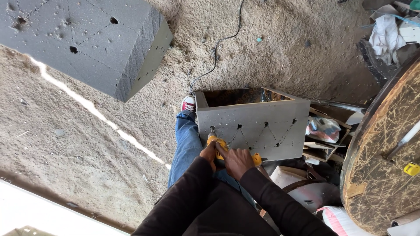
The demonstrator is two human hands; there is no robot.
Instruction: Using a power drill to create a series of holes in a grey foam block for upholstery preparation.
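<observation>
At frame centre, both hands, left hand (209,153) and right hand (237,161), are clamped on a yellow drill (217,142), its bit pointing up-frame, touching the grey panel (253,126).

Floor (280,48) under me is covered in sawdust, with a pale light streak (87,105) running diagonally across its left half. Far left a big grey foam block (92,39) sits on it, a thin black cable (218,48) snakes away at far centre, and the open grey box (253,126) stands right by my red sneaker (188,103). Right side: scrap pile of boards and a plastic bag (323,129), white rags (385,37) far right.
</observation>
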